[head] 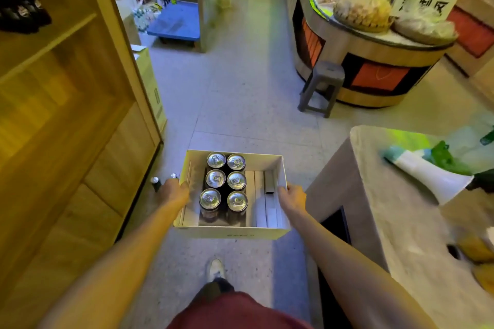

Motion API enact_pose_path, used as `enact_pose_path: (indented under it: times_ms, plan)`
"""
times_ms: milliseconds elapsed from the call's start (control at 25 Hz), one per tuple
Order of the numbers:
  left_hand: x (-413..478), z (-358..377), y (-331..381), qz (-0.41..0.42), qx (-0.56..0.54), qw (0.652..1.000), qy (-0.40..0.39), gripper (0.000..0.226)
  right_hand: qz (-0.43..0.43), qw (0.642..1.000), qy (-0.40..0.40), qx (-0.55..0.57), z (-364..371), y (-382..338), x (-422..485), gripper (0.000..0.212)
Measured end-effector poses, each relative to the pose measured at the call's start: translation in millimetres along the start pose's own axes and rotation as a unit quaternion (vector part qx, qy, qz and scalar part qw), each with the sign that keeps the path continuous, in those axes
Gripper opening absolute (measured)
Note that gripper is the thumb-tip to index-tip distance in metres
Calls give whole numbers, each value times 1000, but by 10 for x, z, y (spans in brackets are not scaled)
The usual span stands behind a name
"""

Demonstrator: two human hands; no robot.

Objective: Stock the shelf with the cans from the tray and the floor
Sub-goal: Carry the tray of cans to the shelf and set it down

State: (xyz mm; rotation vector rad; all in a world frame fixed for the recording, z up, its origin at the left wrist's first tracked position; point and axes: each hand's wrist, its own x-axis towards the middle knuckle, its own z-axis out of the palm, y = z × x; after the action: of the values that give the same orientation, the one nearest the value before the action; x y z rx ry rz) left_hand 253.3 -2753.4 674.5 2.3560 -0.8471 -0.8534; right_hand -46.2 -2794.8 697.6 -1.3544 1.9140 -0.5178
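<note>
tray (232, 232): cardboard, held above the floor by both side walls, prob bendy w/ weight
left hand (175, 191): fingers clamped on left wall
right hand (291, 199): clamped on right wall
cans in tray (224, 184): 6, full ones = heavy, slick metal
cans on floor (163, 181): 2 by the shelf (53, 93) base (grab round the sides)

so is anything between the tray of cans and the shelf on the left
Nothing visible blocks it. The tray, held by the left hand and right hand, has open floor toward the shelf. Two loose cans stand low by the shelf base.
</note>
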Motion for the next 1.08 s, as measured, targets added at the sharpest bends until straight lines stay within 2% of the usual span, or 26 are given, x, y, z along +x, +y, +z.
enact_pose_path:
  times_ms: [120, 320, 480, 640, 840, 920, 1080]
  plan:
    - [584, -66, 418, -13, -6, 1000, -14, 29, -15, 1000, 3, -8, 101, -409, 580, 41]
    - [1137, -243, 946, 6, -42, 999, 6, 26, -36, 999, 15, -2, 264, -946, 1251, 41]
    - [1567, -330, 997, -24, -53, 998, 33, 30, -62, 998, -13, -7, 505, -1363, 1769, 35]
    - [1789, -433, 948, -81, -62, 992, 80, 30, -108, 991, -77, -32, 854, -1768, 2273, 26]
    - [1835, -569, 763, -202, -74, 964, 156, 41, -215, 955, -187, -83, 1349, -2444, 2725, 34]
    - [1756, -615, 685, -252, -90, 944, 192, 42, -251, 933, -233, -112, 1590, -2705, 2809, 38]
    - [1469, -700, 394, -329, -158, 894, 261, 40, -317, 882, -316, -147, 2104, -3094, 2679, 29]
